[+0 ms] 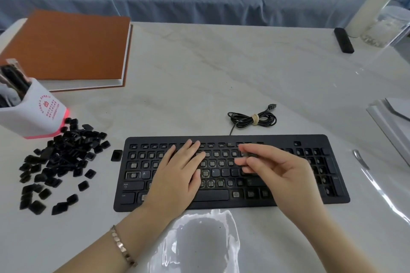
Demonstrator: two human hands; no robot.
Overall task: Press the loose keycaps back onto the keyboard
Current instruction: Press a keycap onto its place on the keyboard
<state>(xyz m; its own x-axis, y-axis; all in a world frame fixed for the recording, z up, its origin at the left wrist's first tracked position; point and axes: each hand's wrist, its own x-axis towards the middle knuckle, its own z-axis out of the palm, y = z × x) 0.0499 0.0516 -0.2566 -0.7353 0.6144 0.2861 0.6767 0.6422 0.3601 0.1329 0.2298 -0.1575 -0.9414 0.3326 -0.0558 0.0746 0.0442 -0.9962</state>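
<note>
My left hand (179,175) lies flat, fingers spread, on the matte black keyboard (230,173); my right hand (281,175) pinches one long keycap (249,154) above its bare switches. Loose square keycaps (60,162) heap left.

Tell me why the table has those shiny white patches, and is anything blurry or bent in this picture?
Head view: glare from overhead light bounces off the glossy table, strongest in the patch near the front edge and a streak at the right; the wide lens bows the keyboard and table edges; the right hand is slightly motion-blurred, and the bottle in the far corner looks soft.
</note>
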